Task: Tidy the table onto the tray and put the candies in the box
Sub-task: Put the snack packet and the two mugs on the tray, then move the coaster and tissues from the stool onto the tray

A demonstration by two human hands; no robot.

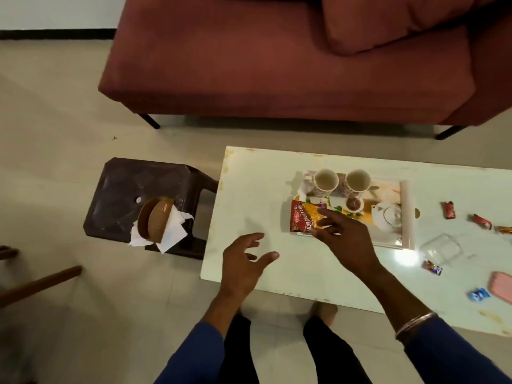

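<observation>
A: What writing can be read on the red and yellow snack packet (306,218)?

B: Only a part. The letters look like "BHUJIA SEV", with a round red logo; the right hand (343,234) covers the rest. The packet lies on the left end of the white rectangular tray (405,214), which stands on the pale white desk (249,189).

A: How are the fingers (321,211) of that hand?

B: They are spread and lie flat over the packet, touching it, not closed around it. The left hand (243,261) hovers over the desk edge, fingers loosely apart, holding nothing.

A: Where are the candies?

B: The small wrapped candies (448,209) are scattered on the desk, right of the tray; their labels are too small to read. The clear plastic box (440,248) is just beside the tray's near corner, hard to make out against the glare.

A: What else stands on the tray?

B: Two patterned cups (325,182), a white teapot (388,217). A pink flat thing (501,286) is cut off at the frame edge.
</observation>
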